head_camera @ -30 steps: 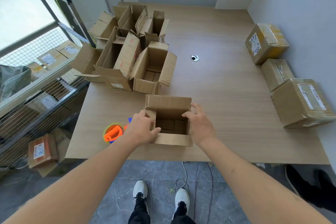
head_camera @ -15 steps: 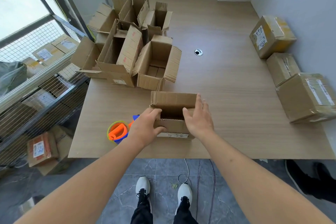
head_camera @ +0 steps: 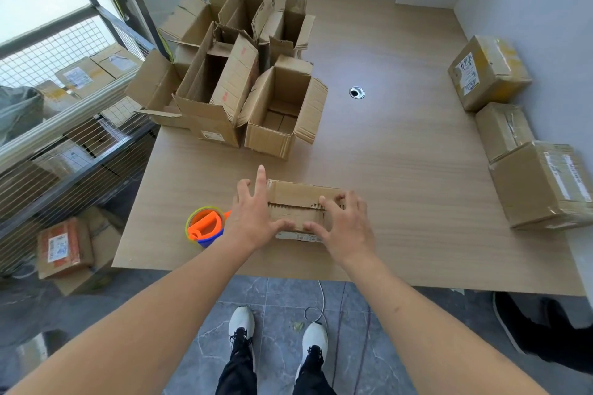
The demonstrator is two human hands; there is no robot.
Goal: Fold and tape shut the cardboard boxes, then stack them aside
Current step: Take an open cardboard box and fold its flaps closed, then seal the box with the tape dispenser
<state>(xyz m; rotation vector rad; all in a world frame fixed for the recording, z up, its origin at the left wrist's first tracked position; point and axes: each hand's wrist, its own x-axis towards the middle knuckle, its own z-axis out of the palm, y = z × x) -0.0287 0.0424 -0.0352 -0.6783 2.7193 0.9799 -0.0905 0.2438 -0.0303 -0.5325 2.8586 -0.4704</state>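
Box (head_camera: 300,205) lower centre, near table (head_camera: 401,170) edge, flaps folded down. Left hand (head_camera: 253,218), right hand (head_camera: 345,228) spread flat, pressing flaps. Tape dispenser (head_camera: 205,227) just left. Open boxes (head_camera: 244,80) upper left; taped boxes (head_camera: 513,135) right edge.

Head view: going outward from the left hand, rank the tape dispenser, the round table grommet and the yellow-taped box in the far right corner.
From the left hand:
1. Tape dispenser, right beside it on its left.
2. Table grommet, mid-table, beyond and to the right.
3. Yellow-taped box, far right by the wall.
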